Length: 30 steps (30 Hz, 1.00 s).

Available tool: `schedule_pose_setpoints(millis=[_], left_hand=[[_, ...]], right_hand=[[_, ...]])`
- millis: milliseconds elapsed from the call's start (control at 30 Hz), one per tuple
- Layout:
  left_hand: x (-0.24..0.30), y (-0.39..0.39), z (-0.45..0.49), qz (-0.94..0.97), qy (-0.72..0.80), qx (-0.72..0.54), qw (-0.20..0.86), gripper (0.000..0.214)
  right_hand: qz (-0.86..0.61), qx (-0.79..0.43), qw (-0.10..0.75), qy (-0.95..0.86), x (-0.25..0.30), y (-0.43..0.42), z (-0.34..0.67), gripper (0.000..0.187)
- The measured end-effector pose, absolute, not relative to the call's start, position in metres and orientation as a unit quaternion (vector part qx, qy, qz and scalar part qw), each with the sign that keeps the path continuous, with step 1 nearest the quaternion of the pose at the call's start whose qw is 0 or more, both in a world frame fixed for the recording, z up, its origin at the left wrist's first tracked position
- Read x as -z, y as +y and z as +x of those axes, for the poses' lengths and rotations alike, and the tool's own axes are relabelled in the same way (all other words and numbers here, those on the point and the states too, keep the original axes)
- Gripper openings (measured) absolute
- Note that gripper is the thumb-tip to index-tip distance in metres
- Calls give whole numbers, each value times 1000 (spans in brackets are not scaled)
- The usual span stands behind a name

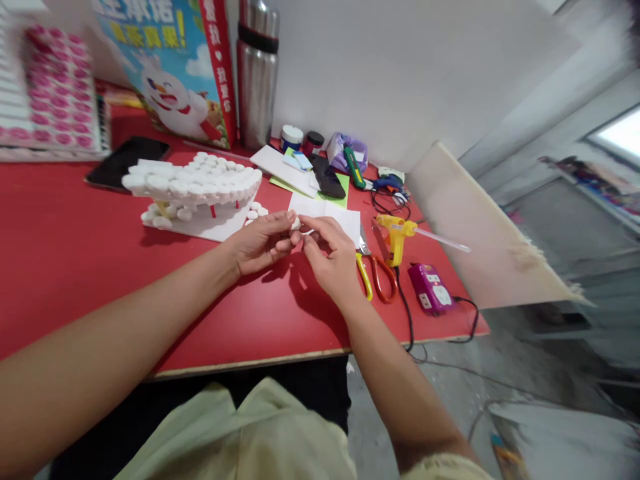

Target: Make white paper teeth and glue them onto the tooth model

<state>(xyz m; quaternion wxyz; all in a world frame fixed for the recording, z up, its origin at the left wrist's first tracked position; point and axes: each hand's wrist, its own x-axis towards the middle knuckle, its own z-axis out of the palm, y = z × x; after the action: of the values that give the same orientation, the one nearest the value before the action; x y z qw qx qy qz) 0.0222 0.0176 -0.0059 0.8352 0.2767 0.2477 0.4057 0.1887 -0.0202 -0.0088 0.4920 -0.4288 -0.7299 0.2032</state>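
My left hand (267, 243) pinches a small white rounded piece (296, 225) between thumb and fingers, above the red table. Close against it, my right hand (330, 253) has its thumb and fingers drawn together, with a thin white bit showing by the fingertips; what they grip is too small to make out. To the left stands a model (195, 180) covered in white rounded pieces like pebbles, raised on short red posts over a white base board (200, 227). Several loose white pieces (256, 212) lie beside it, partly behind my left hand.
Right of my hands lie pliers (383, 280), a yellow glue gun (397, 233) with its glue stick, and a purple power socket (431, 290) with cords. Behind are white sheets (285, 170), a green cutter (354, 167), jars (291, 137), a steel flask (257, 73) and a phone (127, 162).
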Motion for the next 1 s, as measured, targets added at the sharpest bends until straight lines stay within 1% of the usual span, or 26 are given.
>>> schedule_pose_setpoints(millis=[67,167,267,333,467,533,700,900,1000], left_hand=[[6,17,22,256,233,-417,840,13],[5,17,21,221,231,-426,846,18],[5,18,20,212,237,-433,844,22],[5,19,20,228,241,-431,839,21],[6,18,21,282,237,-410,834,23],[7,17,21,302,223,-404,834,26],[9,16,21,338,191,-416,822,42],[10,17,21,351,199,-419,813,48],[11,17,22,358,214,-415,809,49]], right_hand=[[-450,-236,508,-695,8,-20,189,31],[-455,-250,518,-680,7,-20,188,29],[-468,-248,519,-670,4,-22,187,16],[-477,-278,532,-642,2,-23,187,11],[-491,-317,555,-592,-1,-22,188,20],[-493,-322,551,-591,-1,-22,189,19],[-478,-339,534,-610,-1,-22,190,18],[-439,-382,546,-603,0,-21,188,24],[-432,-364,546,-618,-2,-21,188,24]])
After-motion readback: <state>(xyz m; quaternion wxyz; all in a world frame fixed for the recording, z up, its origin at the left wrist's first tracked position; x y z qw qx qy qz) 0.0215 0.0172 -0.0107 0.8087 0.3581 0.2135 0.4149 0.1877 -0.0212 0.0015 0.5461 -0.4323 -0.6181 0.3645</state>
